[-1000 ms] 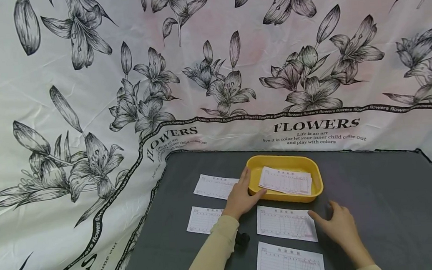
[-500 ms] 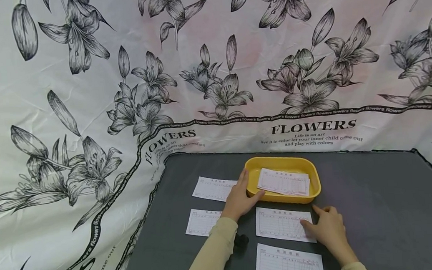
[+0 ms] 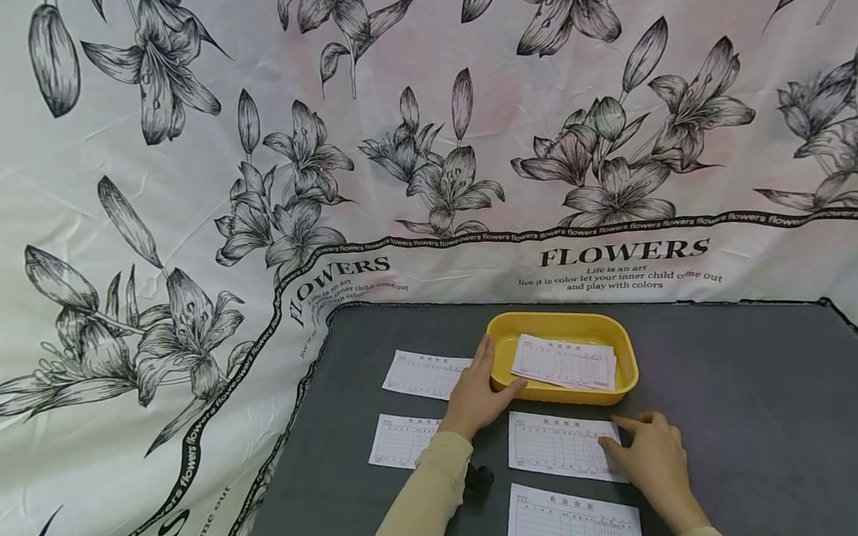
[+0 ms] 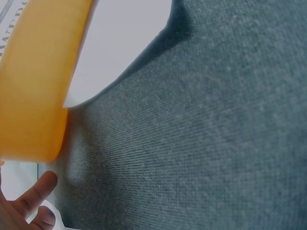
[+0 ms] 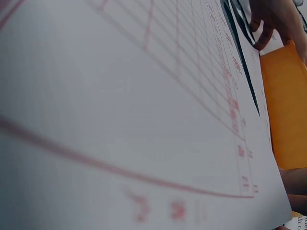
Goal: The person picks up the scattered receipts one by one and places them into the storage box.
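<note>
A yellow plastic tray [image 3: 624,357] stands near the back of the dark tabletop, with printed paper slips [image 3: 564,361] inside. My left hand [image 3: 475,398] holds its front left corner, fingers along the left side and thumb over the front rim. Just in front of the tray, a printed slip [image 3: 557,446] lies flat. On this slip's right edge rests the thumb of my right hand [image 3: 655,456], while the index fingertip touches its upper right corner; thumb and index tips are apart. The slip fills much of the right wrist view, with a row of red-printed lines.
Another slip [image 3: 572,522] lies nearer the front. Two more slips, an upper one [image 3: 423,374] and a lower one [image 3: 402,438], lie at left, partly covered by my left hand and sleeve. A flower-printed cloth [image 3: 423,177] hangs around the table.
My right hand has moved left to the slip before the tray, and its index finger has drawn back to the slip's corner. The left hand stays on the tray.
</note>
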{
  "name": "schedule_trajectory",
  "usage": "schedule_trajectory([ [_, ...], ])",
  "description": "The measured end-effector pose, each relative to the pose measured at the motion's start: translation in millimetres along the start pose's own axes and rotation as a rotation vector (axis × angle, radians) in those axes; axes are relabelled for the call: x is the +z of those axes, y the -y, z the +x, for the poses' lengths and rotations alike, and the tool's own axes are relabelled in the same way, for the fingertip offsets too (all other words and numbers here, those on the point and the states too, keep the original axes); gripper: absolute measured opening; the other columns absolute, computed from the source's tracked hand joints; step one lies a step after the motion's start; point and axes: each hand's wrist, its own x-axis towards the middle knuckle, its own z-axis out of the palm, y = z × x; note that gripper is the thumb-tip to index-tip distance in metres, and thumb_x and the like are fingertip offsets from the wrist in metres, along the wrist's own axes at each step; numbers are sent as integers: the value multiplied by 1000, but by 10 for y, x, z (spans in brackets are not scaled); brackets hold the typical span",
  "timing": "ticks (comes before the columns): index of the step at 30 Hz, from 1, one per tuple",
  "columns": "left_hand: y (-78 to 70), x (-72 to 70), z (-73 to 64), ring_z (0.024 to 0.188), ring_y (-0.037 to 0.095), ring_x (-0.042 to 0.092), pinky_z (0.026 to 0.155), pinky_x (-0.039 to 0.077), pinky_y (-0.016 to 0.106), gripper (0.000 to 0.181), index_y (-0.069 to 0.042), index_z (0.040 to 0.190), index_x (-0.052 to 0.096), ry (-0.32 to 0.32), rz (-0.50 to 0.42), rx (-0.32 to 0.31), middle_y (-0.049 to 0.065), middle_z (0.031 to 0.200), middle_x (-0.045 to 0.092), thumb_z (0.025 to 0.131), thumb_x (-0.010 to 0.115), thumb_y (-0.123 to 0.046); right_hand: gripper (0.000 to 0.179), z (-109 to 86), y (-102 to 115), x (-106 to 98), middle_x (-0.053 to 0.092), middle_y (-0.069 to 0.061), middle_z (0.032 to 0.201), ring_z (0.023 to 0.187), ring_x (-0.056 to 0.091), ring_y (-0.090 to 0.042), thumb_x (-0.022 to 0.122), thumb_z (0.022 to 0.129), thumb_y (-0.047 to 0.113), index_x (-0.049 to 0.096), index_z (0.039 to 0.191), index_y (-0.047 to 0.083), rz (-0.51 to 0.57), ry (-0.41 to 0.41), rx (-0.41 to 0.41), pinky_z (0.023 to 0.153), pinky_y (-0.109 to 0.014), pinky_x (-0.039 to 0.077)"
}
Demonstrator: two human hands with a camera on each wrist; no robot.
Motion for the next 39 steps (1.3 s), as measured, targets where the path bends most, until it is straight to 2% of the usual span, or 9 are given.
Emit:
schedule_trajectory([
  [7, 5, -4, 8, 155, 33, 40, 125, 36, 51, 101, -22, 172, 11, 3, 5, -1, -9, 178, 13, 97, 59, -71, 43, 8, 12, 13, 53, -41, 133, 118, 45, -57, 86, 86, 18, 76, 121, -4, 60, -55, -9, 95, -70, 42],
  [12, 24, 0, 4, 155, 33, 40, 125, 36, 51, 102, -22, 172, 12, -3, -10, 9, -9, 178, 13, 97, 59, -72, 36, 9, 22, 21, 60, -38, 128, 113, 50, -55, 86, 85, 14, 77, 115, -4, 62, -78, -36, 91, -67, 43],
  [16, 62, 33, -9, 155, 32, 40, 125, 37, 50, 102, -22, 172, 11, -4, -5, 11, -9, 178, 13, 97, 58, -73, 27, -3, 8, 40, 66, -33, 120, 108, 54, -51, 82, 88, 12, 77, 110, -3, 65, -76, -46, 91, -65, 42],
  [21, 72, 57, -36, 155, 34, 40, 125, 36, 52, 101, -22, 172, 11, 4, -15, 7, -8, 178, 13, 98, 59, -69, 17, -26, -24, 52, 73, -22, 100, 92, 61, -40, 73, 96, 11, 76, 106, -3, 82, -78, -58, 81, -58, 44],
  [24, 63, 58, -41, 155, 35, 39, 125, 36, 54, 100, -22, 172, 11, 9, -23, 2, -8, 178, 14, 98, 60, -67, 17, -37, -52, 50, 76, -18, 93, 82, 66, -33, 67, 100, 9, 75, 107, -4, 104, -95, -87, 75, -56, 48],
  [27, 48, 48, -36, 155, 36, 39, 125, 36, 55, 99, -22, 172, 11, 10, -27, 1, -7, 178, 14, 99, 60, -67, 17, -32, -83, 38, 76, -18, 92, 75, 66, -29, 64, 101, 7, 74, 107, -6, 126, -114, -122, 68, -52, 51],
  [31, 37, 34, -25, 155, 36, 39, 124, 36, 54, 100, -21, 172, 11, 9, -20, 5, -6, 178, 14, 99, 60, -68, 18, -3, -131, -2, 72, -15, 86, 72, 61, -25, 62, 102, 6, 73, 109, -7, 165, -89, -129, 61, -39, 45],
  [34, 36, 28, -18, 155, 35, 40, 125, 36, 53, 100, -21, 172, 12, 6, -18, 6, -6, 178, 15, 98, 60, -69, 20, 14, -168, -44, 72, -15, 87, 73, 60, -24, 61, 103, 7, 73, 112, -7, 194, -60, -107, 62, -34, 44],
  [39, 33, 21, 1, 154, 34, 41, 124, 37, 52, 101, -20, 172, 13, -5, -21, 17, -6, 178, 16, 98, 60, -69, 25, 6, -188, -120, 75, -24, 102, 84, 68, -29, 61, 105, 11, 72, 117, -8, 239, -46, -68, 66, -35, 50],
])
